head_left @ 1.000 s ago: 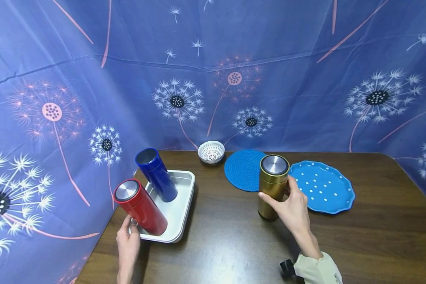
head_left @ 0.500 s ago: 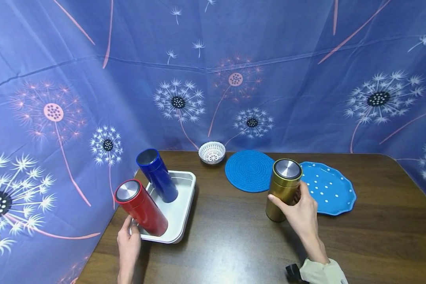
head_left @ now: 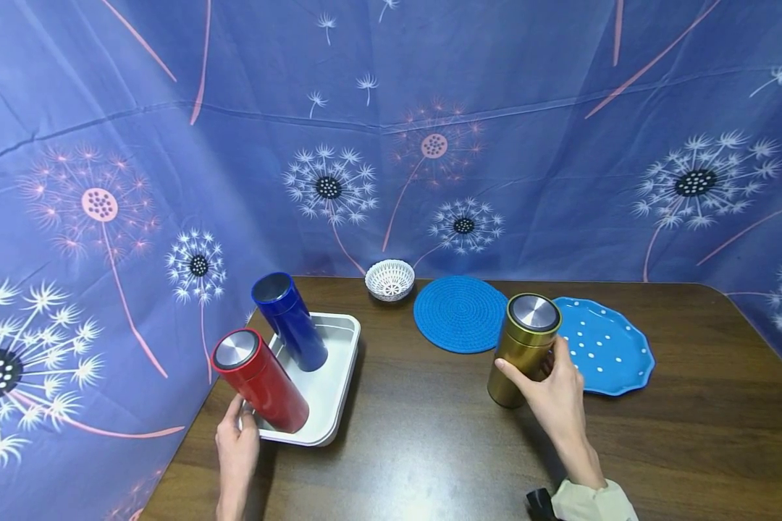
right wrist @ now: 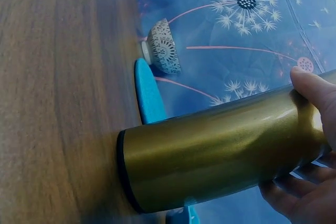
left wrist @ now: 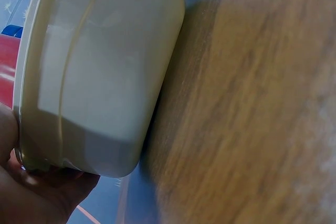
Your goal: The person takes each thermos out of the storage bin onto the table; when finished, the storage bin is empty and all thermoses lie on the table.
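Note:
My right hand (head_left: 557, 401) holds a gold thermos flask (head_left: 520, 362) round its upper body, thumb on the near side. The flask stands upright with its black-rimmed steel lid on top; in the right wrist view its dark base (right wrist: 126, 174) is right at the table top. At the left, my left hand (head_left: 237, 438) grips the near corner of a deep white tray (head_left: 329, 405), fingers under the rim as the left wrist view shows. A red thermos flask (head_left: 263, 383) and a blue thermos flask (head_left: 293, 325) stand inside that tray.
Behind the gold flask lie a round blue woven placemat (head_left: 459, 315) and, to its right, a blue polka-dot plate (head_left: 606, 347). A small white patterned bowl (head_left: 389, 280) sits by the back edge. A dandelion-print cloth (head_left: 534, 145) hangs behind and left of the brown table (head_left: 404, 434).
My right hand has moved the gold thermos flask a little to the right, off the front of the placemat towards the plate. The left hand and the tray have stayed in place.

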Motion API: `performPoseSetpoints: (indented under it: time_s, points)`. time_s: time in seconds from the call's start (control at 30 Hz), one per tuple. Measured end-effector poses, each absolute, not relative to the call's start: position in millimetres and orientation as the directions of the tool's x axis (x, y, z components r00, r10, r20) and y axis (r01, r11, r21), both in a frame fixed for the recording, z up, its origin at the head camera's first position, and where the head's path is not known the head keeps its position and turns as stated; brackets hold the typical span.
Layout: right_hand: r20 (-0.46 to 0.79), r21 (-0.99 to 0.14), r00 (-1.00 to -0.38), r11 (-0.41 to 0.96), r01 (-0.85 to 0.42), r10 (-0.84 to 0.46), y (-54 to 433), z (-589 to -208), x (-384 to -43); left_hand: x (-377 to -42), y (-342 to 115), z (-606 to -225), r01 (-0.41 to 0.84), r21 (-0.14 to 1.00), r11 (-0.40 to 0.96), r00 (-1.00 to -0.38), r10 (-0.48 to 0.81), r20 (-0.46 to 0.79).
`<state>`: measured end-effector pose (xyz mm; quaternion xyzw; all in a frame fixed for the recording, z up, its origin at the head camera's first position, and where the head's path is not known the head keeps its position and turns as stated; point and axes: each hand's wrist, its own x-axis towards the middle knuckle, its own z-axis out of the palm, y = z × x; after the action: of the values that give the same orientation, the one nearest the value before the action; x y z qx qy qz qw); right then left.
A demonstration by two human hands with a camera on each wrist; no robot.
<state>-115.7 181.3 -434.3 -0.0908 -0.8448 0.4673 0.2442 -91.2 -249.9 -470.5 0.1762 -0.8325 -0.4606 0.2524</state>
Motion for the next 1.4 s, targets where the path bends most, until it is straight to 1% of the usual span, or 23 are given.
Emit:
performPoseSetpoints:
  time_s: [0.33, 0.57, 0.8, 1.0, 1.23, 1.4]
  points:
    - [0.340, -0.846, -0.886, 0.514, -0.142, 0.314, 181, -441, -103, -89, -252, -470, -0.077, 0.852, 0.517, -0.802, -0.540, 0.256]
    - [0.281, -0.850, -0.911, 0.520, -0.089, 0.303, 180, -436, -82, -88, -253, -467, -0.071, 0.863, 0.499, -0.804, -0.541, 0.246]
    - [0.291, -0.841, -0.902, 0.535, -0.082, 0.319, 175, -432, -61, -88, -255, -466, -0.073, 0.871, 0.486, -0.806, -0.543, 0.236]
    - [0.285, -0.843, -0.899, 0.534, -0.069, 0.333, 168, -433, -43, -89, -255, -468, -0.057, 0.868, 0.494, -0.806, -0.536, 0.252]
    - [0.241, -0.828, -0.914, 0.561, -0.018, 0.326, 159, -436, -25, -90, -252, -470, -0.058, 0.876, 0.480, -0.811, -0.534, 0.239]
    - [0.275, -0.829, -0.916, 0.555, -0.071, 0.293, 148, -438, -21, -94, -252, -472, -0.050, 0.887, 0.459, -0.827, -0.517, 0.221]
